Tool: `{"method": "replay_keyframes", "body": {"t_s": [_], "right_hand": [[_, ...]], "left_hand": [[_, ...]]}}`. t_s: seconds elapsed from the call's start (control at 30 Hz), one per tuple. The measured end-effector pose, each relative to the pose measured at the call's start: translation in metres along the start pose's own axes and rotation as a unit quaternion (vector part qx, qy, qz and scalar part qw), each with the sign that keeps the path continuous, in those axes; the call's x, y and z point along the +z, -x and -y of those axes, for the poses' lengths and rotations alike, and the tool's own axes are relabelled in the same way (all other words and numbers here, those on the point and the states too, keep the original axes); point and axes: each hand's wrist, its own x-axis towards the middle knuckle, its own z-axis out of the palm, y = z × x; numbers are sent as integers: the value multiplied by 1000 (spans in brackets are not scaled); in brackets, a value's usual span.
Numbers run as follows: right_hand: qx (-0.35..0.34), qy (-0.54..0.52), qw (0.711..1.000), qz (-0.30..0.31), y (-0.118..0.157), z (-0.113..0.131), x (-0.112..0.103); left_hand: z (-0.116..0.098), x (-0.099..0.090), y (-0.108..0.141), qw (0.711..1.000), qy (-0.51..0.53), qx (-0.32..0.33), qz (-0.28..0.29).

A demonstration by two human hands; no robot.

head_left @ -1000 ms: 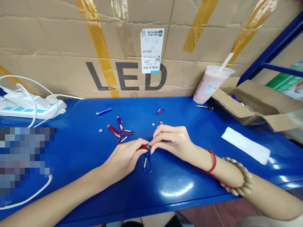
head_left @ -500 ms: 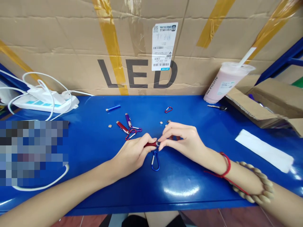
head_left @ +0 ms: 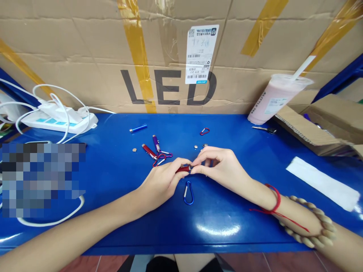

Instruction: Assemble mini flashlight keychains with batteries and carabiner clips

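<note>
My left hand (head_left: 161,179) is closed round a small red flashlight tube (head_left: 183,169), whose open-looking silvery end points right. At that end, my right hand (head_left: 224,162) pinches with thumb and fingertips; whatever it holds there is mostly hidden. Just below the hands lies a blue carabiner (head_left: 188,193). A red mini flashlight (head_left: 149,151) and a purple mini flashlight (head_left: 156,143), each with a carabiner, rest left of the hands. Beyond the hands are a small silver button cell (head_left: 195,146), another small metal piece (head_left: 205,145) and a red carabiner (head_left: 204,131).
A blue metal tube (head_left: 138,128) and a small round disc (head_left: 134,150) lie farther left. A white power strip (head_left: 59,122) with cables stands back left. At right are a drink cup (head_left: 276,100), a key (head_left: 264,130), an open carton (head_left: 314,141) and folded white paper (head_left: 323,183).
The tube's end and my right fingertips have come closer together, covering more of the silvery end. The whole view has shifted slightly; the loose pieces lie as before.
</note>
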Motion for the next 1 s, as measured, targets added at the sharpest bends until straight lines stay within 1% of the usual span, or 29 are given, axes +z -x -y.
{"method": "replay_keyframes", "body": {"t_s": [0.1, 0.17, 0.2, 0.27, 0.3, 0.37, 0.43, 0.5, 0.57, 0.7, 0.87, 1.0], "right_hand": [[-7, 45, 999, 10, -3, 0, -5], [-10, 107, 994, -2, -6, -4, -12], [-5, 150, 988, -17, -9, -8, -17], [9, 258, 965, -52, -14, -20, -25], [8, 305, 951, -53, -17, -27, -29], [1, 366, 930, -36, -21, -44, -34], [-2, 400, 917, -10, -23, -57, -36], [4, 419, 908, 7, -24, -65, -36], [-2, 422, 906, 7, -24, -66, -36], [-25, 421, 907, -13, -25, -63, -36], [-31, 413, 910, 12, -25, -69, -35], [-28, 401, 915, 7, -26, -71, -35]], "left_hand": [[0, 0, -2, 999, 1, -49, -8], [0, 0, -2, 997, 21, -65, -22], [0, 0, -2, 997, 33, -67, -29], [0, 0, -2, 995, 53, -72, -40], [0, 0, -1, 995, 59, -75, -42], [0, 0, -1, 993, 66, -84, -41], [-1, 1, 0, 993, 73, -90, -37], [-2, 0, 0, 993, 76, -88, -33], [-4, 0, -1, 993, 80, -86, -29], [-5, 0, -2, 992, 98, -82, -19], [-5, 1, -1, 991, 97, -90, -11], [-5, 2, 0, 990, 101, -101, -6]]}}
